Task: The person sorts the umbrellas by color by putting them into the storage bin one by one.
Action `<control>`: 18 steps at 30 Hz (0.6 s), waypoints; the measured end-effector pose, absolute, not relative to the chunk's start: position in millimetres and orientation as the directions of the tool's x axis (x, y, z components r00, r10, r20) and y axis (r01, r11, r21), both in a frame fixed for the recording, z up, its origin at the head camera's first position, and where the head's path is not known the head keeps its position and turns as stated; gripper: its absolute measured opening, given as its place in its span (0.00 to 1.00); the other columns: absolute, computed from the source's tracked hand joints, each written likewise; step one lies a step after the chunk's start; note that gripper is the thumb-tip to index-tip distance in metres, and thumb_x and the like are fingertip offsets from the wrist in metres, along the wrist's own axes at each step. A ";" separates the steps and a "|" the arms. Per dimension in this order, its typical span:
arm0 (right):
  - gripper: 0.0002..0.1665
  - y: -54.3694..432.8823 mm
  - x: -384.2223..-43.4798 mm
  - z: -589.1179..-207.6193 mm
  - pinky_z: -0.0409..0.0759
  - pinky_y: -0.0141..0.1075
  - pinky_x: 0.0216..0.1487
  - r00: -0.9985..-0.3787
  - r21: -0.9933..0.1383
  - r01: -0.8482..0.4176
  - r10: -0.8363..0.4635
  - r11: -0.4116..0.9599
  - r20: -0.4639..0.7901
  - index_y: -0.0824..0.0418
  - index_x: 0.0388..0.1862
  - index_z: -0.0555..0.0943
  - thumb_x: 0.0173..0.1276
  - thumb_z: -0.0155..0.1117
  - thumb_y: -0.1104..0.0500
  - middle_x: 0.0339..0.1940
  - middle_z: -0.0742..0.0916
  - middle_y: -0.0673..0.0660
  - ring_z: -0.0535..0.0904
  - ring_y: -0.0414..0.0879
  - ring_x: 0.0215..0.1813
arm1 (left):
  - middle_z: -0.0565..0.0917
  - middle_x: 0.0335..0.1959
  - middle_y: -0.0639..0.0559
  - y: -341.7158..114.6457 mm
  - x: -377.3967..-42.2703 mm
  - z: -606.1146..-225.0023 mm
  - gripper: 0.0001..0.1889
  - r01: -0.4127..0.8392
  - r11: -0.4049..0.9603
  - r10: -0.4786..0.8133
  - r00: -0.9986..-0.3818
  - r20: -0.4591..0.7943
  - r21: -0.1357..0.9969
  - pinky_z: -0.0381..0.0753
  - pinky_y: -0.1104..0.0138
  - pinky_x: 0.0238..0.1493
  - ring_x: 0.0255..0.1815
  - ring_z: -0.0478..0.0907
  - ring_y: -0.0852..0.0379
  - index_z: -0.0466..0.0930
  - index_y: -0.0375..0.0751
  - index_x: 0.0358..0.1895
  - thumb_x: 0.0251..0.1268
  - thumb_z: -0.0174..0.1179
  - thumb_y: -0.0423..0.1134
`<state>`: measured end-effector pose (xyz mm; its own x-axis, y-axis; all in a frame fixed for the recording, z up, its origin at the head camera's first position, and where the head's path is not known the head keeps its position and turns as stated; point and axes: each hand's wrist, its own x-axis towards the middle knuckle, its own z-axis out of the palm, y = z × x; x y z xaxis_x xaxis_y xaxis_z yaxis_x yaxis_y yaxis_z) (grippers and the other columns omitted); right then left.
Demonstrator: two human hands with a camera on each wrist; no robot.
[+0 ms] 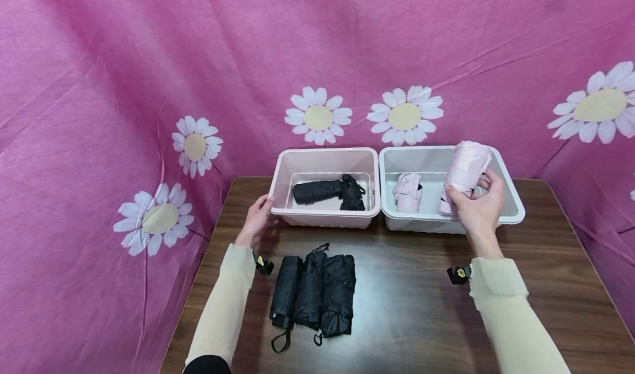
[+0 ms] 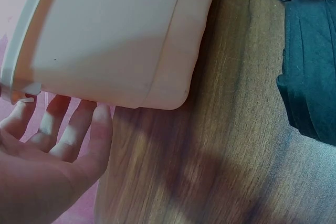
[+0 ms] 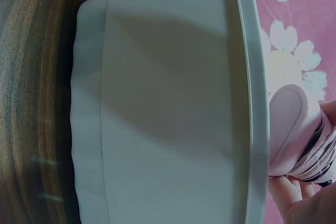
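Note:
My right hand [image 1: 481, 208] grips a folded pale pink umbrella [image 1: 466, 170], upright and slightly tilted, over the right part of the white bin [image 1: 426, 223]. In the right wrist view the handle end of the pink umbrella [image 3: 289, 127] shows beyond the bin's rim. Another folded pink umbrella [image 1: 408, 193] lies inside that bin on the left. My left hand [image 1: 256, 219] holds the front left corner of the pale pink bin [image 1: 322, 218], fingers against its end wall in the left wrist view. Two folded black umbrellas, one long [image 1: 316, 191] and one short [image 1: 352, 193], lie in it.
Three folded black umbrellas [image 1: 311, 291] lie side by side on the brown wooden table [image 1: 407, 308], in front of the pink bin. Both bins stand next to each other at the table's back, against a pink cloth [image 1: 278, 48] with white daisies.

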<state>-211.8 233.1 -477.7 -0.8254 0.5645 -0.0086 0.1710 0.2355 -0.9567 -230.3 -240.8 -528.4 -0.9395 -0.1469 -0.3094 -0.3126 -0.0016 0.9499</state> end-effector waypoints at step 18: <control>0.34 227.8 -212.2 -488.9 0.72 0.19 0.36 -0.741 -0.985 0.137 0.671 0.107 -0.030 0.52 0.63 0.69 0.57 0.60 0.69 0.41 0.76 0.38 0.73 0.28 0.37 | 0.68 0.63 0.33 -240.3 -229.5 -529.3 0.23 -0.307 0.009 -0.138 -0.943 -0.303 0.952 0.72 0.44 0.60 0.55 0.70 0.46 0.66 0.42 0.68 0.76 0.47 0.47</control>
